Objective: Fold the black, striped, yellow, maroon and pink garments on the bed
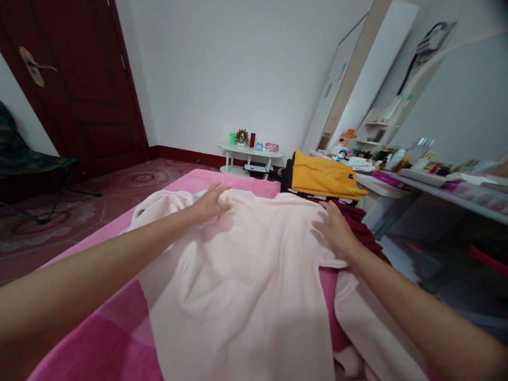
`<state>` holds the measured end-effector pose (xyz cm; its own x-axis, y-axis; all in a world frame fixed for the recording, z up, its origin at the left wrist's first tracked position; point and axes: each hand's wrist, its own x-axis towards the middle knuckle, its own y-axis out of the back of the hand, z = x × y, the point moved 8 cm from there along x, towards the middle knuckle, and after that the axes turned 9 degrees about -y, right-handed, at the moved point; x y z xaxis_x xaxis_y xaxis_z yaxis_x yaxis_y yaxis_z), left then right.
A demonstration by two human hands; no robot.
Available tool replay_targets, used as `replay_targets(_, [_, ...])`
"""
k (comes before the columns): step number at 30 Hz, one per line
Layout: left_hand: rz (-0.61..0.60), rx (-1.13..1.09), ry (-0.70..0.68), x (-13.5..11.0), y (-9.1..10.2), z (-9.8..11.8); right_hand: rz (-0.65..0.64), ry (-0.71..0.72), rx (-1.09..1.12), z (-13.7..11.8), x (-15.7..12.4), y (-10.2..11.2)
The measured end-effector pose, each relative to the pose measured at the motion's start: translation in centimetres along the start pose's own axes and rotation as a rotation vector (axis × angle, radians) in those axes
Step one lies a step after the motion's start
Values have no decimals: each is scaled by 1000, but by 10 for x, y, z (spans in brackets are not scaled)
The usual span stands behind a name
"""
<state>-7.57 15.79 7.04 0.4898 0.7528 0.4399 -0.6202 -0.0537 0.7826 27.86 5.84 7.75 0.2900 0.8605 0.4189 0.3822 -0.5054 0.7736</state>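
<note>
The person's left hand [212, 205] lies at the far left part of a pale pink garment [254, 296], its fingers reaching forward over the cloth; the right hand [337, 227] is at the garment's far right part, thumb and fingers parted; whether either hand pinches any fabric, one cannot tell. The garment is spread out on a pink bed cover [127, 338], its near end running out of the bottom of the view; soft folds cross its middle, and a sleeve [381, 323] lies at the right, below the right forearm. Just beyond the right hand sits a folded yellow garment [323, 177] on top of a pile with dark cloth; dark red cloth [355, 219] lies beside that hand; farther off, a low white table [237, 150] bears a green cylinder [232, 138], a small plant [242, 136] and a red cylinder [252, 139]; to the left stand a camouflage chair [34, 163] and a dark red door [79, 79].
</note>
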Motion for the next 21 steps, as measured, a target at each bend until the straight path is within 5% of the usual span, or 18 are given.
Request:
replay_targets(5, [-330,-36,-333,-88,-20,57,-53,75,-243,30,-79,28])
replay_targets(9, [-492,-120,-303,-138,-17,76,-261,-61,-390,57,-131,50])
replay_targets(14, [-471,-97,-301,-157,-8,80,-495,-72,-273,35,-175,35])
replay_targets(21, [-311,-41,-369,-180,27,86,-732,65,-432,-2,-181,36])
